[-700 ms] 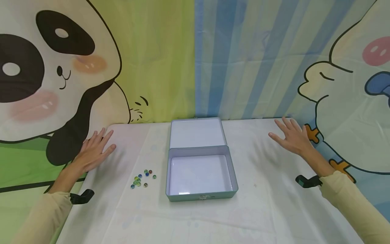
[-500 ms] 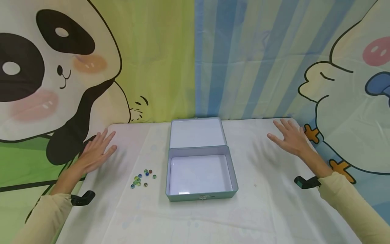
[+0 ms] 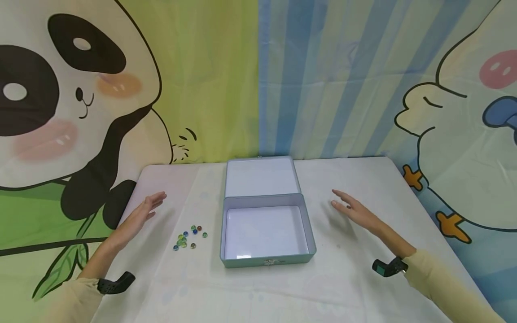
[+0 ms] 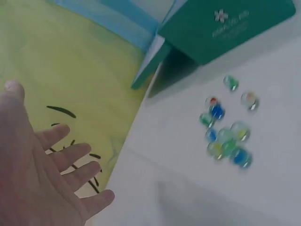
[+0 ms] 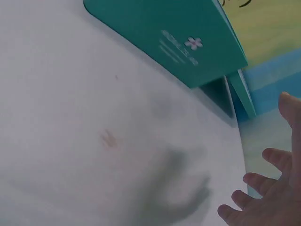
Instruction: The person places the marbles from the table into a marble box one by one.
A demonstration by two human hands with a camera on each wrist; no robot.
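A green tin box [image 3: 268, 260] stands on the white table with its lid [image 3: 261, 176] folded back behind it; a pale inside shows. Left of the box lies a loose cluster of several glass marbles [image 3: 184, 240], blue, green, yellowish and reddish-brown. My left hand [image 3: 139, 217] hovers over the table's left side, left of the marbles, fingers loosely extended and holding nothing. On the other side my right hand [image 3: 359, 214] hangs in the air to the right of the box, its fingers extended. It touches nothing. Both palms appear in the wrist views.
The white tablecloth [image 3: 258, 296] covers the table. Behind it hangs a printed curtain [image 3: 210, 80] with a panda at left and a white cartoon animal at right. Black wrist cameras [image 3: 116, 283] sit at both sleeves.
Both hands have turned from palm-down to more sideways. The right hand moved inward and nearer the box; the left came slightly inward and lower. Box and marbles stayed put.
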